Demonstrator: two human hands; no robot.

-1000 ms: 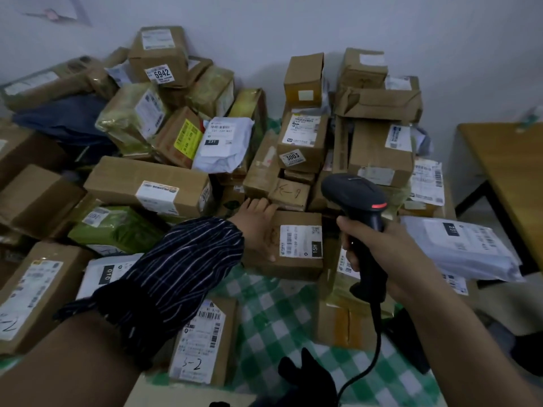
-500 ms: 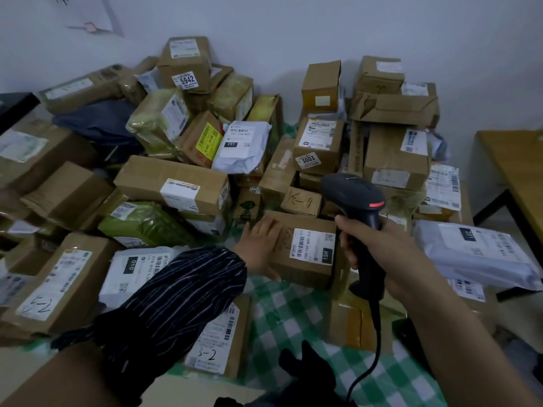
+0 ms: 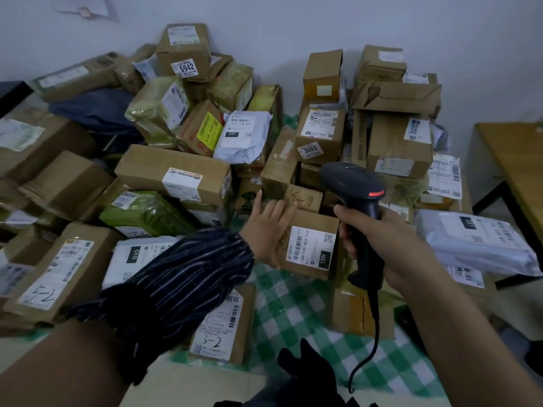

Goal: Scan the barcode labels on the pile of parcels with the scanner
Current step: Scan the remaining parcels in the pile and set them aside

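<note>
L hand (image 3: 269, 227) up box (image 3: 311, 248); scanner (image 3: 352, 186) red-lit

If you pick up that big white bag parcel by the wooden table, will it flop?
Probably. The white bag parcel looks like a soft plastic mailer, wrinkled and sagging at its end, so it would likely droop if lifted by one corner. Its smooth film may be slippery. Lying flat, it seems unlikely to roll.

The left hand (image 3: 269, 227), its arm sleeved in stripes, is stretched forward with fingers straight; the right hand (image 3: 390, 245) is wrapped round the handle of the scanner (image 3: 351, 183).
</note>
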